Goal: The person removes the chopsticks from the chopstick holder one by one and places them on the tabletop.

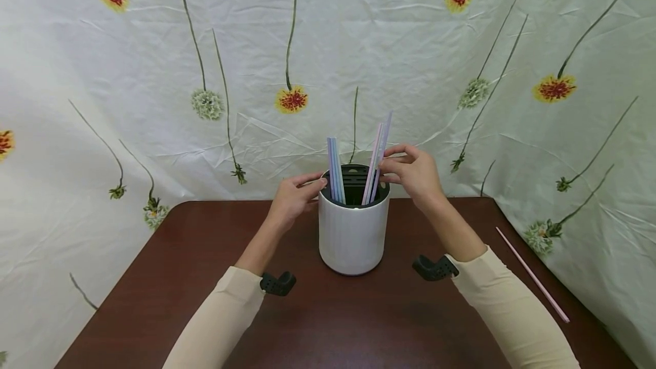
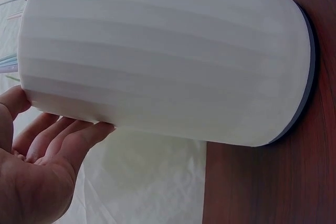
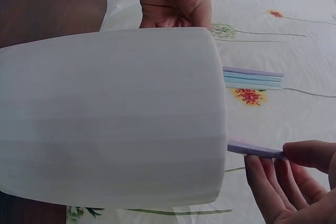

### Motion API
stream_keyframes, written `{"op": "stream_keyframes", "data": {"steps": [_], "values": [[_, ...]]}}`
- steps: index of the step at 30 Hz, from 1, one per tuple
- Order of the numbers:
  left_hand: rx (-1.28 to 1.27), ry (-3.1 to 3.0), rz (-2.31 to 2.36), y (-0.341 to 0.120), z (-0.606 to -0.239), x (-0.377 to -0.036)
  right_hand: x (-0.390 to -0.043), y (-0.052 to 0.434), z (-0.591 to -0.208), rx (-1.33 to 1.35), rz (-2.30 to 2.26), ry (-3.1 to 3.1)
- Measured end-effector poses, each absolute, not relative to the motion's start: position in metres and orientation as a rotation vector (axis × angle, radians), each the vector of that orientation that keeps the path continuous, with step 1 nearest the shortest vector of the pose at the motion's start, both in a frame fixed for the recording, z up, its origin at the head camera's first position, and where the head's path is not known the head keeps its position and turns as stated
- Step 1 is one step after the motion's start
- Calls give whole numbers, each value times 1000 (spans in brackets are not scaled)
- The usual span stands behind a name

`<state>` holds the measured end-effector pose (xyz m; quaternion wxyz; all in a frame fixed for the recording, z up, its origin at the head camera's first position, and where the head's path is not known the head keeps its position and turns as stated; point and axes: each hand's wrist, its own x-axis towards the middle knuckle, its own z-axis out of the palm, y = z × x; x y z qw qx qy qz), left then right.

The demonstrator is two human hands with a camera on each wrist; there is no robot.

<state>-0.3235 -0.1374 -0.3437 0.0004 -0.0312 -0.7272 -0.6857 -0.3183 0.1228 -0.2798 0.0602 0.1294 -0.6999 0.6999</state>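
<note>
- The right hand (image 1: 412,172) pinches the pink and lilac straws (image 1: 376,158) standing in the white holder (image 1: 352,232).
- The left hand (image 1: 294,195) rests relaxed fingers against the holder's rim, grasping nothing.
- Between the hands, blue straws (image 1: 335,169) stand upright.
- Well right of the right hand, a pink straw (image 1: 533,278) lies on the desk (image 1: 154,278).

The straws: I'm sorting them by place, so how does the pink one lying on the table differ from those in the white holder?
The loose pink straw lies flat near the table's right edge, untouched; the holder straws stand upright in the white holder. It lies alone; they are grouped, and the right hand pinches some. All are thin and pastel.
</note>
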Motion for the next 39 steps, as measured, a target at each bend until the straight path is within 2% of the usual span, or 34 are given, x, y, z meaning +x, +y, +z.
{"op": "stream_keyframes", "data": {"steps": [9, 25, 39], "values": [[-90, -2300, -2145, -138, -344, -325, -319, 134, -260, 437, 2126, -2031], [-86, -2310, -2146, -136, -343, -324, -310, 160, -219, 366, 2210, -1854], [-106, -2292, -2168, -136, -343, -324, -305, 210, -231, 294, 2175, -1911]]}}
